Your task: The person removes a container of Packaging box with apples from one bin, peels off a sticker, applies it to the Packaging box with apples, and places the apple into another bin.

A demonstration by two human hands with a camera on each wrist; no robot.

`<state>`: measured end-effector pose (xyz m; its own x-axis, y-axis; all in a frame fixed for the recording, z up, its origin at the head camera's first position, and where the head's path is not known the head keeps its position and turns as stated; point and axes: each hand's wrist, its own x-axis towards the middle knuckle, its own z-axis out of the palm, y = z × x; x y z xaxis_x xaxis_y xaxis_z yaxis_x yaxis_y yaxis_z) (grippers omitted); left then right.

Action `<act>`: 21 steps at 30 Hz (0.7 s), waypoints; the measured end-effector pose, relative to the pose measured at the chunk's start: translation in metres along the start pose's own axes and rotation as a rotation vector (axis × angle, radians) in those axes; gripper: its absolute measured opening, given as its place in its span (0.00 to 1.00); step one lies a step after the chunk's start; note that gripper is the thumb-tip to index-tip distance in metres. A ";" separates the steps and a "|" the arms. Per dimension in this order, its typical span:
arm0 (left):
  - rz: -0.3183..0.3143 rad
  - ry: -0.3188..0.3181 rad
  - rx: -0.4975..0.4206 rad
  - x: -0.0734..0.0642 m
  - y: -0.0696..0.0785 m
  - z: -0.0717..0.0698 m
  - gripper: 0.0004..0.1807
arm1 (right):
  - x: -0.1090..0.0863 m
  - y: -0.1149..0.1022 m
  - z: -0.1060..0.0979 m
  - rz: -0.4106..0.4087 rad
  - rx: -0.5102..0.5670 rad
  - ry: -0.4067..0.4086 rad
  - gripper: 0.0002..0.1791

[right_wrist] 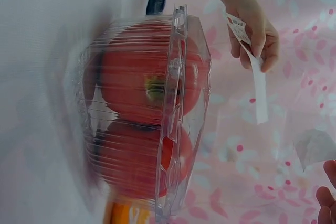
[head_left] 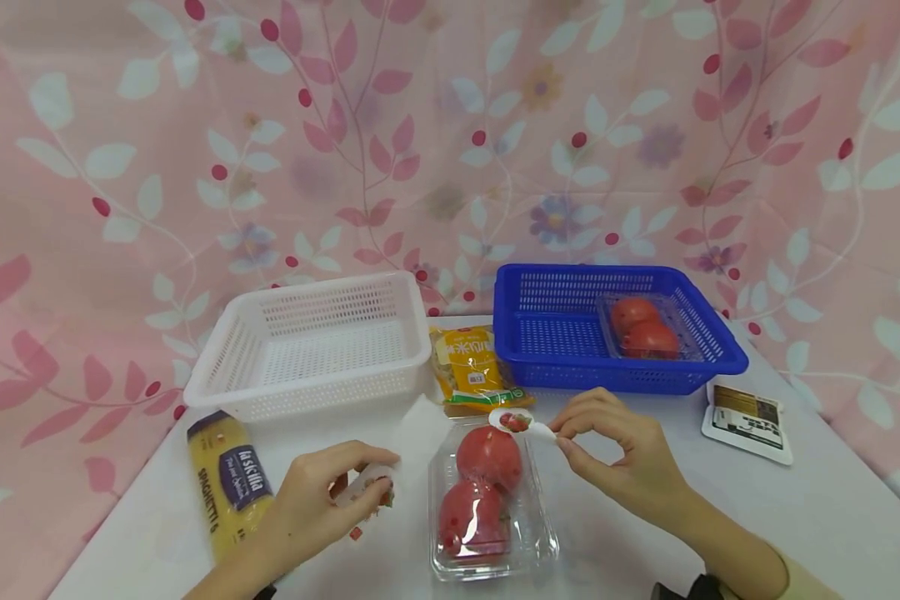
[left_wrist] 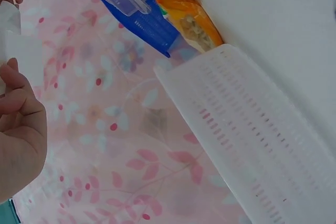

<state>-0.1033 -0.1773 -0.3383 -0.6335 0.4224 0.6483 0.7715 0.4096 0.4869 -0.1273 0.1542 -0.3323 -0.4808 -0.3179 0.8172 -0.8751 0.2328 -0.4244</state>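
Observation:
My left hand (head_left: 330,496) grips a white strip of sticker backing paper (head_left: 422,429) with small red and green prints. To the right, my right hand (head_left: 630,454) pinches the edge of a white oval sticker (head_left: 512,420) with a red fruit picture between thumb and forefinger. The sticker overlaps the top of a clear plastic box (head_left: 528,533) in the head view. Two red tomatoes (head_left: 474,517) lie inside the closed box, between my hands. From the right wrist view, the strip (right_wrist: 260,93) hangs from the left fingers and the sticker (right_wrist: 315,148) shows its pale back.
A white basket (head_left: 307,400) stands at the back left. Beside it a blue basket (head_left: 615,375) holds another box of tomatoes (head_left: 648,337). Between them lies a yellow-orange food bag (head_left: 472,367). Spaghetti (head_left: 228,479) is at the left, a flat white packet (head_left: 748,421) at the right.

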 end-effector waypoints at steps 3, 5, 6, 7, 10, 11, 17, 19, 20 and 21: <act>-0.088 0.026 0.085 -0.001 -0.006 -0.004 0.17 | 0.002 -0.002 0.001 -0.024 -0.022 -0.001 0.17; -0.154 0.003 0.126 -0.003 -0.011 -0.005 0.16 | 0.004 -0.002 0.003 -0.053 -0.036 0.002 0.11; -0.200 -0.028 0.137 -0.003 -0.013 -0.005 0.16 | 0.004 -0.003 0.004 -0.069 -0.043 0.004 0.09; -0.245 -0.067 0.145 -0.003 -0.015 -0.006 0.15 | 0.005 -0.003 0.005 -0.086 -0.050 0.008 0.07; -0.374 -0.205 0.130 -0.004 -0.020 -0.006 0.16 | 0.005 -0.002 0.009 -0.127 -0.073 0.020 0.01; -0.419 -0.261 0.123 -0.005 -0.021 -0.007 0.17 | 0.005 -0.001 0.010 -0.135 -0.085 0.021 0.03; -0.545 -0.525 0.059 -0.007 -0.027 -0.005 0.24 | 0.005 0.002 0.017 -0.217 -0.134 0.041 0.09; -0.575 -0.571 0.042 -0.008 -0.030 -0.003 0.25 | 0.005 0.003 0.019 -0.244 -0.139 0.049 0.09; -0.584 -0.586 0.045 -0.009 -0.030 -0.003 0.26 | 0.005 0.004 0.020 -0.255 -0.144 0.052 0.09; -0.593 -0.598 0.049 -0.010 -0.031 -0.002 0.26 | 0.004 0.005 0.021 -0.262 -0.152 0.053 0.09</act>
<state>-0.1213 -0.1957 -0.3587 -0.8686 0.4774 -0.1329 0.3062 0.7278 0.6137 -0.1348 0.1348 -0.3389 -0.2329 -0.3378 0.9119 -0.9487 0.2850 -0.1368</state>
